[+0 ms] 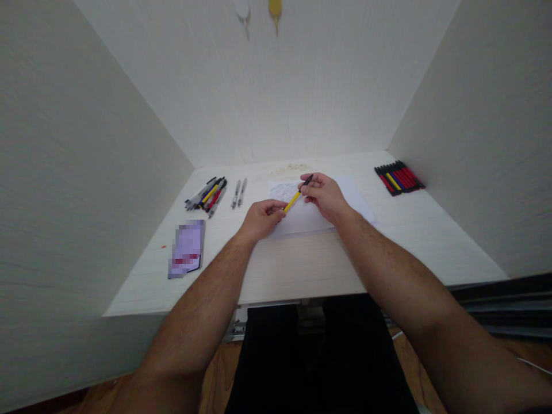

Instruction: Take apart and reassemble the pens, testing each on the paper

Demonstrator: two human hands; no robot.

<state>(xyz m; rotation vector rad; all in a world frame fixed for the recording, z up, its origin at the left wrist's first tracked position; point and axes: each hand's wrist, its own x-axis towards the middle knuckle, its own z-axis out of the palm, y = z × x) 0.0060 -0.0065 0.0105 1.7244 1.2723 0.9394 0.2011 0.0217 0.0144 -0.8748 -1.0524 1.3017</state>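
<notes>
As a white desk [302,264], is carrying paper [299,221]; is holding two clear pens [242,192], a pen pile [209,196] and a phone [187,250] left of the paper, a pen row [399,178] right of it.

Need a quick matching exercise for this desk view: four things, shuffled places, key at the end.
Things
1. Single yellow pen
2. Phone
3. Pair of greyish pens
4. Neat row of mostly red pens

Places
A. Beside the right-hand wall
B. Between the mixed pen pile and the paper
C. Held by the left hand and right hand
D. At left, nearer the desk's front edge than the pile

Pairs: 1-C, 2-D, 3-B, 4-A
</notes>
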